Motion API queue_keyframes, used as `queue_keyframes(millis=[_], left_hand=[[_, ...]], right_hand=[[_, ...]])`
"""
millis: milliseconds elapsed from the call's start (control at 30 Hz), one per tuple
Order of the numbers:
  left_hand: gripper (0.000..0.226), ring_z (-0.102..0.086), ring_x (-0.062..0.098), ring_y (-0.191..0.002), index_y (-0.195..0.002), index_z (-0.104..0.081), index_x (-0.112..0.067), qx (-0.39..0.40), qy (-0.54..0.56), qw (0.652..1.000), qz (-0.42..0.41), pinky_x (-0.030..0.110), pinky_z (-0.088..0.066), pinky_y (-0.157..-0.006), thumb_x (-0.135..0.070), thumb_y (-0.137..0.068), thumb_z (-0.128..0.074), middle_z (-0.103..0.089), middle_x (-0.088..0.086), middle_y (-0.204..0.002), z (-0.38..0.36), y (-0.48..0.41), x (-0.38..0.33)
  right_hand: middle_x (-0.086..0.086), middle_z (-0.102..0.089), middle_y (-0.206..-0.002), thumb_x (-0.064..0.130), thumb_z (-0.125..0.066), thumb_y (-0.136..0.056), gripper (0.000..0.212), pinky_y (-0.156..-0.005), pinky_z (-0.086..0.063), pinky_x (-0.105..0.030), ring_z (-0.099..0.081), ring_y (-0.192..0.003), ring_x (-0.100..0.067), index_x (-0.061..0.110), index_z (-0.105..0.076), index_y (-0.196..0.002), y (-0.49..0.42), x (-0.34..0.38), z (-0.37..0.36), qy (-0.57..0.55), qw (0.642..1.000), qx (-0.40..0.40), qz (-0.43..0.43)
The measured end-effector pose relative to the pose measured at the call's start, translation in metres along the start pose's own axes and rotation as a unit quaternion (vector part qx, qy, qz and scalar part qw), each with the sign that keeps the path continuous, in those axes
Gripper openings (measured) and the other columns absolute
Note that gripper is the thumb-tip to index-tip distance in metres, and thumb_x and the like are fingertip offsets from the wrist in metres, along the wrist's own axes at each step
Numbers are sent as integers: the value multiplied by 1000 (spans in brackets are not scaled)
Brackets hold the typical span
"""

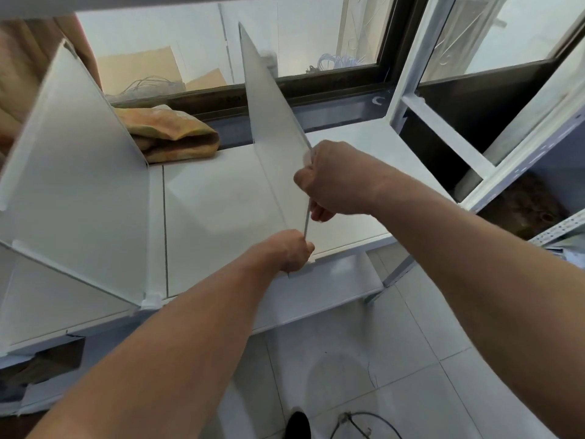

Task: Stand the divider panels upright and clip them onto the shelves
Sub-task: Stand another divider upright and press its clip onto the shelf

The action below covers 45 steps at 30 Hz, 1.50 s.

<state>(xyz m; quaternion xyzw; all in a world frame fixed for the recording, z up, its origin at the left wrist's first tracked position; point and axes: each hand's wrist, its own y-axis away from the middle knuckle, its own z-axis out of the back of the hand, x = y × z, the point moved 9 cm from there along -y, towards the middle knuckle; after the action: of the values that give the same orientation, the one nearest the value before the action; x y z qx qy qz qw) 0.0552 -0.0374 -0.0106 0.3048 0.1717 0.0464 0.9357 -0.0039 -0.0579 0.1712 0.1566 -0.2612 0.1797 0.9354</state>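
divider panel (272,128) looks thin, stiff, light (edge may bite). Both grips closed on its front edge: left hand (289,251) at the shelf (215,223) lip, right hand (332,179) above it.

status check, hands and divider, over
Left hand pinches divider panel low, at shelf front. Right hand grips its edge higher. Panel upright. Folded cloth behind, apart.
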Motion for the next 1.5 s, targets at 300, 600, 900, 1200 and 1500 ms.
queue_keyframes(millis=[300, 600, 900, 1200, 1500], left_hand=[[40, -53, 40, -112, -118, -55, 5, 5, -41, 999, -25, 34, -38, -81, -18, -100, -28, -53, 29, -126, -6, -6, 2], [35, -53, 40, -112, -120, -54, 4, 5, -67, 997, -44, 33, -36, -77, -11, -99, -31, -53, 27, -124, -2, -1, -5], [40, -58, 34, -113, -119, -61, -5, -69, -5, 997, 25, 35, -46, -86, -29, -98, -37, -61, 17, -125, 6, 7, 4], [36, -62, 34, -107, -117, -53, -8, -246, 118, 960, 56, 40, -48, -86, -36, -102, -37, -65, 14, -115, -11, 22, 10], [27, -62, 36, -97, -121, -46, -10, -289, 239, 927, 17, 38, -40, -72, -19, -102, -29, -67, 16, -107, -33, 29, 7]], right_hand=[[-11, -72, -74, 22, -49, -100, 25, -66, -64, -34, -74, -59, -20, 4, -61, -86, -1, 2, -4, 0, 1000, 0, -4], [-11, -71, -78, 23, -49, -98, 23, -67, -64, -40, -74, -58, -21, 5, -60, -89, -1, -4, 1, -16, 1000, -9, -13], [-7, -71, -76, 23, -52, -94, 20, -62, -63, -35, -73, -55, -19, 13, -56, -78, 8, 3, 6, 25, 999, -32, 3], [7, -47, -55, 46, -37, -100, 43, -51, -35, -25, -53, -52, -15, 23, -44, -64, 28, 30, 37, 195, 955, -199, 102], [10, -38, -50, 40, -35, -102, 36, -43, -21, -24, -39, -41, -11, 21, -42, -72, 37, 25, 37, 241, 932, -251, 98]])
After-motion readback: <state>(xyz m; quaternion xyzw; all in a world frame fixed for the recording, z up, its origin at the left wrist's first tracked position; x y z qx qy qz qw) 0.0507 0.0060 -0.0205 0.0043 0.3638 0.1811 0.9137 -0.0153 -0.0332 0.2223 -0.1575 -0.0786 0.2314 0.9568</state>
